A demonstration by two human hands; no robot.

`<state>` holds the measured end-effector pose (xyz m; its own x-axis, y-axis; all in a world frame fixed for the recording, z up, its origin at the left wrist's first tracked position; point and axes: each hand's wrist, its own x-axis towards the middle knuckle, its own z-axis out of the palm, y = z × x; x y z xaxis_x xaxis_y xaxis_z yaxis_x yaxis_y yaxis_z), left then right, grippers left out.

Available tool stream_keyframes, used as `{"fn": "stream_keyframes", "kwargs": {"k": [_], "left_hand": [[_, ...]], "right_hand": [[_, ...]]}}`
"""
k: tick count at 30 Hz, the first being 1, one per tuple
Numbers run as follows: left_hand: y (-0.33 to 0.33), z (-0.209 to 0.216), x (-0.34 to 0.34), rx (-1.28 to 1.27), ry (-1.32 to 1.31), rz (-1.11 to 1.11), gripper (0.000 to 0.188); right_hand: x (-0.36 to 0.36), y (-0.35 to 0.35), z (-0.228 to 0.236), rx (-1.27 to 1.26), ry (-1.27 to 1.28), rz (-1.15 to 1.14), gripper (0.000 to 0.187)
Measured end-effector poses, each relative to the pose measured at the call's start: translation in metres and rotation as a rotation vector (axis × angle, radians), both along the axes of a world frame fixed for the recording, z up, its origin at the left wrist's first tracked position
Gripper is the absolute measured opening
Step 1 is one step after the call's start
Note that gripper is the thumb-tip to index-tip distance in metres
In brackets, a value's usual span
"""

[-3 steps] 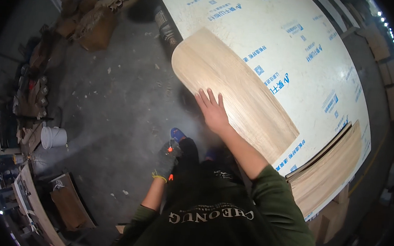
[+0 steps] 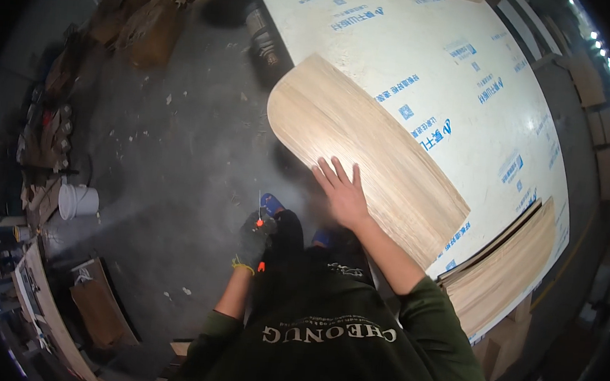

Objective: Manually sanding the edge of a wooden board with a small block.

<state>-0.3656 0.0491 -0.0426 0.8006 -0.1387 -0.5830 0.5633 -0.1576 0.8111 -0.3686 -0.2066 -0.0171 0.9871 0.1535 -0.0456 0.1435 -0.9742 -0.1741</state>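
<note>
- Since the earlier frame, the pale wood-grain board with a rounded end [image 2: 379, 157] has shifted slightly toward the worker, its far edge farther from the blue print; the bare right hand [image 2: 346, 201] has come nearer too.
- Seen with 12 o'clock straight ahead of the worker, the board lies between 12 and 1 on a white-topped table printed in blue [image 2: 514, 124], its rounded end jutting past the table's edge toward 11.
- The right hand rests palm down on the board's near long edge, fingers straight and apart, pointing toward 11 o'clock.
- At about 10:30, the left hand in a dark glove with a yellow cuff [image 2: 253, 238] hangs over the floor, fingers closed around a slim tool with orange parts and a thin shaft [image 2: 259, 223]; the shaft points toward 12.
- Just beyond that hand, near 11, shows a blue shoe [image 2: 270, 203] on the grey floor [image 2: 170, 180].
- Between 2 and 3 o'clock, a stack of wood-grain panels [image 2: 511, 260] sits on the near corner of the table.
- Well apart, between 9 and 10, a white plastic bucket [image 2: 78, 203] stands on the floor.
</note>
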Motion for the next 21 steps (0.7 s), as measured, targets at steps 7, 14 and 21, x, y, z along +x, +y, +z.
{"fn": "stream_keyframes", "kwargs": {"k": [7, 14, 21], "left_hand": [[0.009, 0.005, 0.018, 0.027, -0.036, 0.113, 0.053], [0.06, -0.028, 0.039, 0.169, -0.143, 0.078, 0.051], [0.07, 0.009, 0.115, -0.074, -0.063, 0.226, 0.048]], "right_hand": [[0.031, 0.031, -0.007, 0.071, -0.013, -0.027, 0.074], [0.136, 0.061, -0.01, 0.059, -0.082, 0.07, 0.082], [0.232, 0.031, -0.009, 0.123, -0.067, -0.242, 0.089]]}}
